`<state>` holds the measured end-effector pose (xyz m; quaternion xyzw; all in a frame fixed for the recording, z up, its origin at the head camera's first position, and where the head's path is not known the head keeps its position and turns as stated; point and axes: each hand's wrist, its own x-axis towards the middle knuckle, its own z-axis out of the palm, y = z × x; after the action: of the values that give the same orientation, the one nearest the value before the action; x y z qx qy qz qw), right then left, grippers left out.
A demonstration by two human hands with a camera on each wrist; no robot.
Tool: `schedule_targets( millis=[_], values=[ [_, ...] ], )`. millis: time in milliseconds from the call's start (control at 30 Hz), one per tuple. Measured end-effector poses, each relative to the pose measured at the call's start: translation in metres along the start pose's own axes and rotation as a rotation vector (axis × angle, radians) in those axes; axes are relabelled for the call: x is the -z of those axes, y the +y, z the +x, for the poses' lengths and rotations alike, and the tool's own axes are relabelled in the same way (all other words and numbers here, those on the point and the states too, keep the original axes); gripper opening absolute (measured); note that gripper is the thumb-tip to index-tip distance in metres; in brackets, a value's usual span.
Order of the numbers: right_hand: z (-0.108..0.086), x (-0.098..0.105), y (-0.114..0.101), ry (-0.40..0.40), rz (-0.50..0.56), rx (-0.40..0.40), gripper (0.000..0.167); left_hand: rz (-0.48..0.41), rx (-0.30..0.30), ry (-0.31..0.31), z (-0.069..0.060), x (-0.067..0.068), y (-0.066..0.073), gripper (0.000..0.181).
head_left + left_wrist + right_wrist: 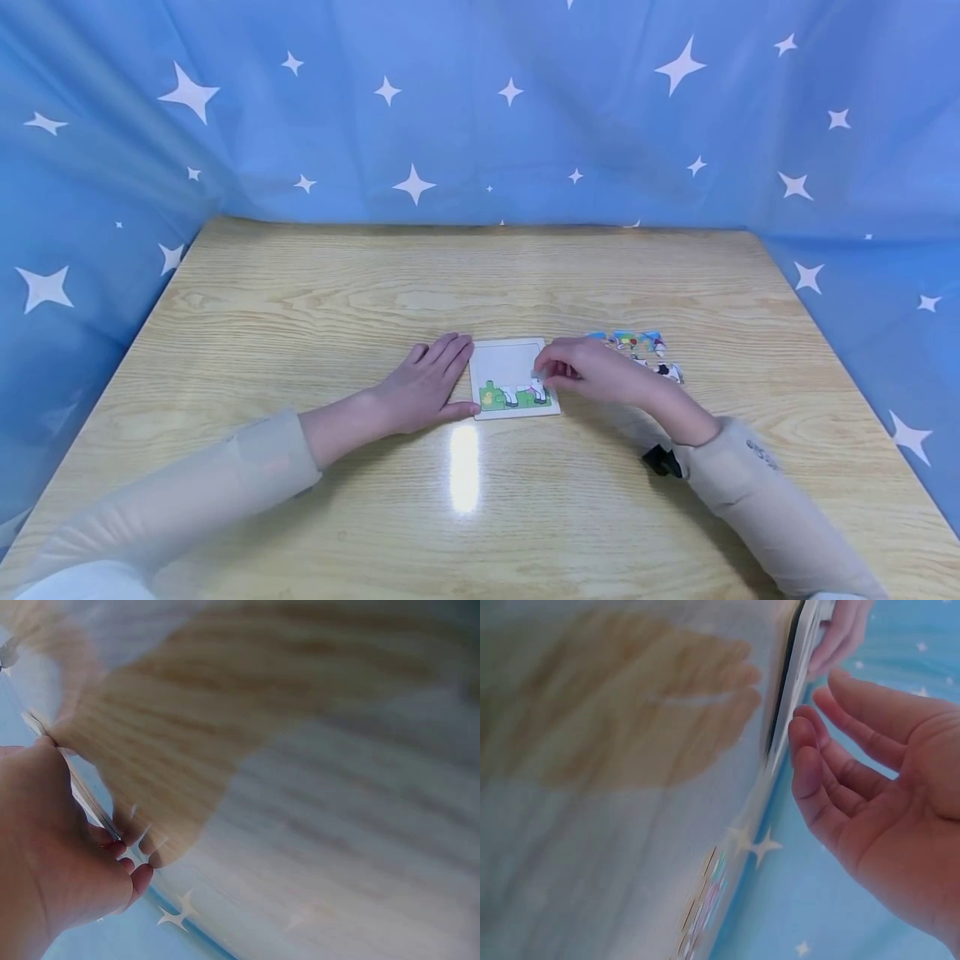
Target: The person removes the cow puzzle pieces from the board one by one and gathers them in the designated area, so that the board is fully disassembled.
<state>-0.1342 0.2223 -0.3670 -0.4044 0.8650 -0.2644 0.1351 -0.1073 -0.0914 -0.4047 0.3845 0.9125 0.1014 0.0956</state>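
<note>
A small white-framed puzzle tray [507, 350] lies mid-table, with joined pieces along its near side showing a yellow duck [488, 398] on green and a white animal's legs [512, 398]. My left hand [427, 383] lies flat beside the tray, its fingers straight and its fingertips and thumb against the left edge. Over the tray's right side, my right hand [585, 367] has its thumb and forefinger bent together at a white puzzle piece [537, 385], pinching it at the lower right. The right wrist view shows this hand [885, 780] with curled fingers; the piece is hidden there.
Loose puzzle pieces [637, 340] lie right of the tray, partly behind my right forearm. Another loose piece with black-and-white spots [667, 371] is nearer. The wood-grain table [337, 275] meets a blue star-patterned cloth [480, 133] at the back and sides.
</note>
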Motion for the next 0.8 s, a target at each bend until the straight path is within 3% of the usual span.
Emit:
schedule_targets(
  millis=[800],
  values=[
    [0.029, -0.017, -0.018, -0.1, -0.035, 0.055, 0.011, -0.008, 0.013, -0.01, 0.001, 0.0, 0.0, 0.092]
  ],
)
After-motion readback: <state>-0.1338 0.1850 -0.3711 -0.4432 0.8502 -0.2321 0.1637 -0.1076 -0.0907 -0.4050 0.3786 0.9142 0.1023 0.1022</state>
